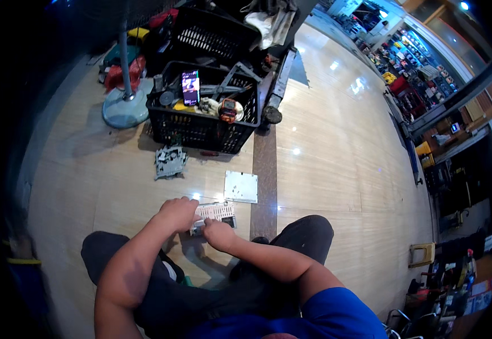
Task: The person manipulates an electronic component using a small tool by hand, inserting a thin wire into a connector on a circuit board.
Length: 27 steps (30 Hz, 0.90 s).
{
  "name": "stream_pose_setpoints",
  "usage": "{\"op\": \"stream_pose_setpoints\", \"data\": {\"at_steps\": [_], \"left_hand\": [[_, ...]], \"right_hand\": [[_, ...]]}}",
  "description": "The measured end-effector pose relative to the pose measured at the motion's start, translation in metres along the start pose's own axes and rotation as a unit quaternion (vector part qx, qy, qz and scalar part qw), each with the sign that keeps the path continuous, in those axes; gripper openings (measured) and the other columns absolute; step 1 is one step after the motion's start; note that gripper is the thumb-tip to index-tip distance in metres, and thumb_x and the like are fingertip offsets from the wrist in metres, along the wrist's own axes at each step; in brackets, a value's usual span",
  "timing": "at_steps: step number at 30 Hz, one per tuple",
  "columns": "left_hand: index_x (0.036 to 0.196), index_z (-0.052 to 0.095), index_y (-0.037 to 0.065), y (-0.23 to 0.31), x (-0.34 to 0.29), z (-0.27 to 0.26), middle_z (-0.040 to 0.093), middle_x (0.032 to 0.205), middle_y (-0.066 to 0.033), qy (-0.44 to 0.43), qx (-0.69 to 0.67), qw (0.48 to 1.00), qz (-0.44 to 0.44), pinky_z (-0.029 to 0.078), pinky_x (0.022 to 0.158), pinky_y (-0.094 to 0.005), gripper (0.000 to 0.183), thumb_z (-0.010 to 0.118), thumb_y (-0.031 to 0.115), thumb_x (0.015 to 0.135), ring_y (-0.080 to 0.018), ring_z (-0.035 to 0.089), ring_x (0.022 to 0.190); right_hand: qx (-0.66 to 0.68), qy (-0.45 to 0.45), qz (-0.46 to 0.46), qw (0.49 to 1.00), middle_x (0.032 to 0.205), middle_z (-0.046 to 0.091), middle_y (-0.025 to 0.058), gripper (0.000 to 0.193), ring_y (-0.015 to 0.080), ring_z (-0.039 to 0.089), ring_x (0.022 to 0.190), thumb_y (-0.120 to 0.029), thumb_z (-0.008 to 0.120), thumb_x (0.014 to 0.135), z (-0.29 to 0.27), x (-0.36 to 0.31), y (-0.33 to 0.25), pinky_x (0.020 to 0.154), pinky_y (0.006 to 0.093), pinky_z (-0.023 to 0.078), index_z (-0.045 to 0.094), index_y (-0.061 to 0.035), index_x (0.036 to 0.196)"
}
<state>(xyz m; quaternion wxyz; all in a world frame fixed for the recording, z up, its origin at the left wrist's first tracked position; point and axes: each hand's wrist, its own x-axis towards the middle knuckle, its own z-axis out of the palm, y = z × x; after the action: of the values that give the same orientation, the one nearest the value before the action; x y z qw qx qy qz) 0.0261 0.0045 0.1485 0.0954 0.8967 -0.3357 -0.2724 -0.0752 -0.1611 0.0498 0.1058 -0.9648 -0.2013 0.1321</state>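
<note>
Between my knees, low over the floor, is a flat silvery metal case point(218, 211) with rows of slots, like the housing of an electronic unit. My left hand point(178, 214) is closed over its left end, fingers curled on the far edge. My right hand point(219, 235) is closed at the near side, fingertips pressed together against the case; what they pinch, if anything, is hidden. Just beyond the case lies a flat pale metal plate point(241, 187). A metal mechanism with open parts point(170, 163) rests on the floor farther left.
A black plastic crate point(203, 133) full of tools and parts stands ahead, with a lit phone point(190, 88) propped on it. A screwdriver point(215, 153) lies at its foot. Left of it is a fan's round base point(126, 108). A small yellow stool point(421, 255) stands far right.
</note>
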Motion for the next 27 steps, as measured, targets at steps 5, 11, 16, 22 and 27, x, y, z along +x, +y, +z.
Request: {"op": "stream_pose_setpoints", "data": {"at_steps": [5, 11, 16, 22, 27], "left_hand": [[0.117, 0.06, 0.007, 0.006, 0.0, -0.004, 0.065, 0.113, -0.0205, -0.001, -0.018, 1.0, 0.01, 0.05, 0.09, -0.0491, 0.037, 0.065, 0.034, 0.092, -0.0396, 0.062, 0.107], [0.118, 0.06, 0.006, 0.003, 0.004, 0.001, 0.065, 0.115, -0.0212, 0.01, -0.022, 1.0, 0.011, 0.05, 0.091, -0.0485, 0.039, 0.064, 0.035, 0.092, -0.0392, 0.062, 0.109], [0.119, 0.061, 0.007, -0.004, 0.003, 0.003, 0.065, 0.117, -0.0197, -0.004, -0.006, 1.0, 0.005, 0.051, 0.092, -0.0473, 0.04, 0.064, 0.036, 0.093, -0.0367, 0.063, 0.111], [0.12, 0.061, 0.006, 0.002, 0.005, 0.0, 0.065, 0.118, -0.0198, -0.021, -0.022, 1.0, 0.004, 0.051, 0.093, -0.0484, 0.04, 0.065, 0.035, 0.092, -0.037, 0.062, 0.113], [0.118, 0.06, 0.005, -0.002, 0.005, 0.005, 0.066, 0.116, -0.0198, -0.012, -0.019, 1.0, 0.011, 0.051, 0.092, -0.0482, 0.04, 0.065, 0.035, 0.092, -0.0373, 0.062, 0.112]], "right_hand": [[0.0, 0.013, 0.016, 1.0, 0.093, 0.066, 0.0187, 0.017, 0.0335, 0.069, 0.084, -0.011, 0.054, 0.084, -0.004, -0.003, 0.003, 0.07, 0.0436, 0.058, 0.069, -0.0023, 0.084], [0.022, -0.014, 0.031, 0.999, 0.092, 0.067, 0.0197, 0.019, 0.0348, 0.07, 0.084, -0.012, 0.054, 0.085, -0.009, -0.004, 0.004, 0.071, 0.0449, 0.058, 0.07, -0.0024, 0.084], [0.015, -0.034, 0.012, 0.999, 0.092, 0.066, 0.0185, 0.017, 0.0353, 0.07, 0.085, -0.011, 0.053, 0.087, -0.009, -0.001, -0.003, 0.07, 0.0462, 0.058, 0.065, -0.0033, 0.096], [-0.013, -0.029, -0.003, 0.999, 0.091, 0.064, 0.0193, 0.017, 0.0356, 0.069, 0.081, -0.012, 0.053, 0.088, -0.008, -0.005, 0.001, 0.068, 0.0461, 0.057, 0.063, -0.003, 0.097], [-0.007, -0.017, 0.006, 1.0, 0.094, 0.063, 0.0207, 0.018, 0.036, 0.068, 0.08, -0.014, 0.051, 0.09, -0.001, -0.002, 0.002, 0.068, 0.0464, 0.057, 0.064, -0.0024, 0.09]]}}
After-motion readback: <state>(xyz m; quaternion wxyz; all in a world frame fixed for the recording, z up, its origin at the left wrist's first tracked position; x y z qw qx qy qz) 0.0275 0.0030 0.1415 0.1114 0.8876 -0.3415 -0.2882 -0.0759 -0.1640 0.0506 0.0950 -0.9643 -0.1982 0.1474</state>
